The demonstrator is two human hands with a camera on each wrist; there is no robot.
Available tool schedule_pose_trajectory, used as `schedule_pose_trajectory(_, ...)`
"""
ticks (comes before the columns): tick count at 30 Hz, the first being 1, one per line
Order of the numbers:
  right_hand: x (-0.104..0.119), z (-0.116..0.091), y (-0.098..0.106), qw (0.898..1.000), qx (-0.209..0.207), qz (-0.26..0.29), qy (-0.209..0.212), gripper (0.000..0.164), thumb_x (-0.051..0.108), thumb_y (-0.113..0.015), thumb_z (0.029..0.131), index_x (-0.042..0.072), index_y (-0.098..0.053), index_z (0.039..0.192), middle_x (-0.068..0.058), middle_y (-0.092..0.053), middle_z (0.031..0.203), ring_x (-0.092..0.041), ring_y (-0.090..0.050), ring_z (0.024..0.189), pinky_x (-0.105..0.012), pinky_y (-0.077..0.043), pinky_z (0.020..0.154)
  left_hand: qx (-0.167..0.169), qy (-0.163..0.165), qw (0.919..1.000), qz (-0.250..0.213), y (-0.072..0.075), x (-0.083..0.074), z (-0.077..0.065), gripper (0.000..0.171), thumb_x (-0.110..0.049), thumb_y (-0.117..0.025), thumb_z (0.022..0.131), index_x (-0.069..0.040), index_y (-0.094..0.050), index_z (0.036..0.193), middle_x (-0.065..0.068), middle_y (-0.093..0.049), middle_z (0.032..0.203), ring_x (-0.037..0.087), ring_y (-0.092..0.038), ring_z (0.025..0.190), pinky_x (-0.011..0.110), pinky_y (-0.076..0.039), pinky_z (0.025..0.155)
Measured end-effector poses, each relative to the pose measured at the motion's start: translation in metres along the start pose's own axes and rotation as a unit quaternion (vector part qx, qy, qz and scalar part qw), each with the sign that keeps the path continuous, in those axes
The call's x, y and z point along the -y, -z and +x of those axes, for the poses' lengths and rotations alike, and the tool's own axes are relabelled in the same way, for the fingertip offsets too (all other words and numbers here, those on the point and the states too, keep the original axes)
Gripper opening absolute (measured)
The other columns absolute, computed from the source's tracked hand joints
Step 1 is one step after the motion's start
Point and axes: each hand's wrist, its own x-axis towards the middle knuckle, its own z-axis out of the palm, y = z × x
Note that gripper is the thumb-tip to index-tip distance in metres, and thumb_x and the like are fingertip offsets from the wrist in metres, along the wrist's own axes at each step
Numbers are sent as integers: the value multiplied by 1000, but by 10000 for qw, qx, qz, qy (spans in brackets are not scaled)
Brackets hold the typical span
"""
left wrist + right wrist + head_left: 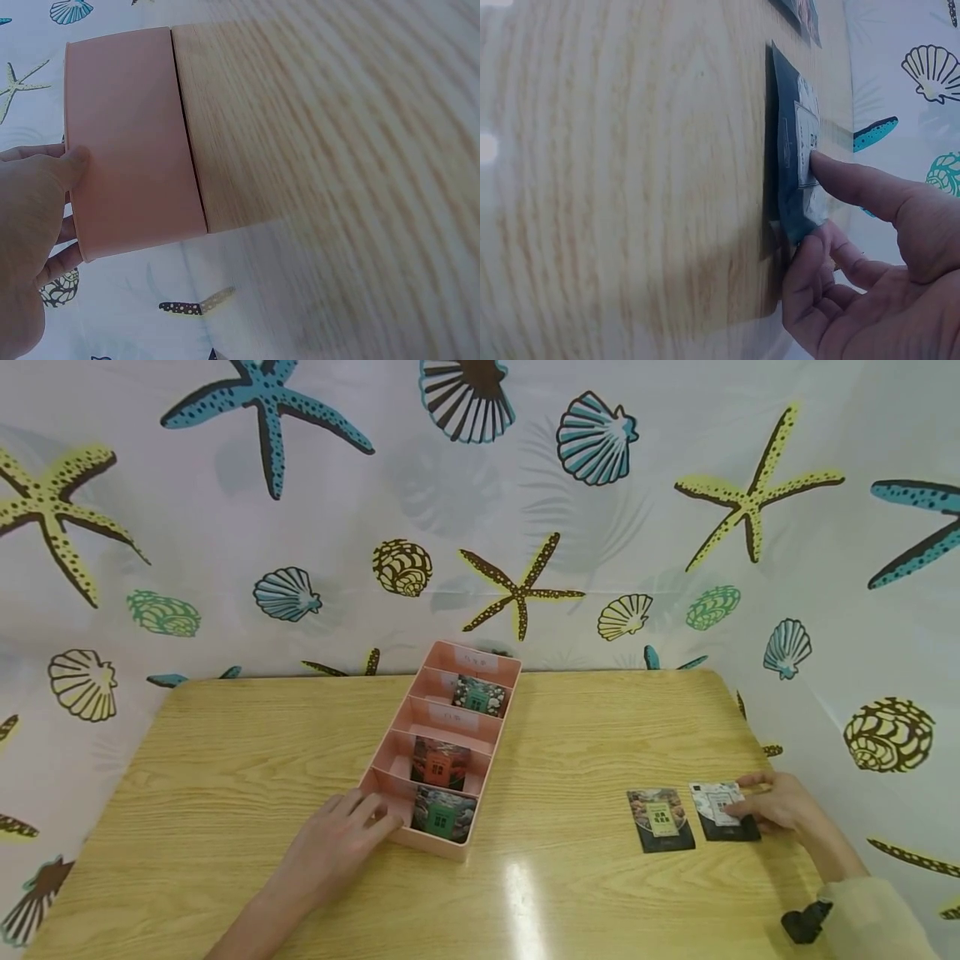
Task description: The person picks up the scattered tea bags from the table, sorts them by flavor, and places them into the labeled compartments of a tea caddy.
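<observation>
A long pink divided box lies slanted on the table, with handwritten white labels in some compartments. My left hand grips the box's near-left edge; in the left wrist view the thumb lies on the outer wall and fingers reach past the rim. At the right, my right hand pinches the edge of a white-and-black packet. The right wrist view shows the thumb on the packet's printed face, with fingers curled at its lower edge. Left of it lies a brown-and-black packet with a yellow-green label.
Inside the box stand a green-labelled packet nearest me, a red packet behind it, and a white-flowered packet further back. A printed cloth hangs behind the wooden table and along its right side.
</observation>
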Motion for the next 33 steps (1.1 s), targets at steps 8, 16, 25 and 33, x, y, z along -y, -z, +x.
schedule_pose_trajectory(8,2,3,-1,9998,-188,-34,98,70,14,-77,95,-14,-44,149,5,-66,84,-10,-57,64,-29,-56,61,-2,35,10000,44,-2,0,-1,70,-25,-4,116,-20,-71,99,2,-61,92,21,-58,83,38,-55,71)
schedule_pose_trajectory(16,10,4,4,9980,298,315,464,64,12,-69,101,-17,-39,150,10,-72,80,-5,-62,62,-27,-54,59,28,57,10000,50,-2,0,-1,70,-25,-3,116,-20,-71,98,2,-61,92,21,-57,83,38,-55,72)
schedule_pose_trajectory(25,28,5,14,9934,663,791,497,64,17,-65,105,-10,-34,153,12,-68,96,-6,-68,86,-31,-61,79,12,20,10000,36,-2,1,-1,70,-24,-3,116,-20,-71,99,2,-61,92,21,-58,83,38,-55,72)
schedule_pose_trajectory(33,51,7,7,9907,721,751,876,62,15,-59,108,-10,-27,154,-8,-55,122,-6,-64,96,-34,-61,88,-54,53,10000,-22,-2,0,0,69,-25,-5,117,-20,-71,98,2,-60,91,21,-57,83,39,-56,72)
